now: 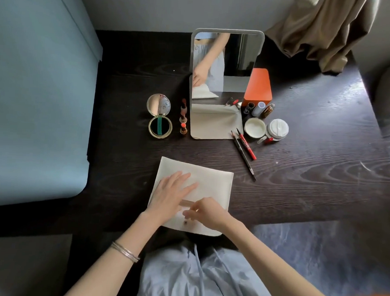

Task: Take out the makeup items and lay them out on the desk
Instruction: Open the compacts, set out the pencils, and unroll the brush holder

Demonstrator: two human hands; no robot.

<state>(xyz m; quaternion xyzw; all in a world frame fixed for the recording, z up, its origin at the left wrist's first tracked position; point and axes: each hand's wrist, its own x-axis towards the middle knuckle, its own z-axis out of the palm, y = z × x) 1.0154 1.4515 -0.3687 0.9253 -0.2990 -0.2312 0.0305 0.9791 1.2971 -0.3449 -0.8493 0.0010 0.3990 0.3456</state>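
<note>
On the dark desk, two pencils lie; left hand flat, right hand pinching one tube.

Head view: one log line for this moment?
left hand flat on white pouch | right hand pinching small item at pouch | desk: several items out

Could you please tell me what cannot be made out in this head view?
- Item in the right hand: mostly covered by both hands.
- Pouch contents: hidden by its fabric.
- Small bottles by the orange box: too small to identify.
- Red pencil lettering: blurred.
</note>
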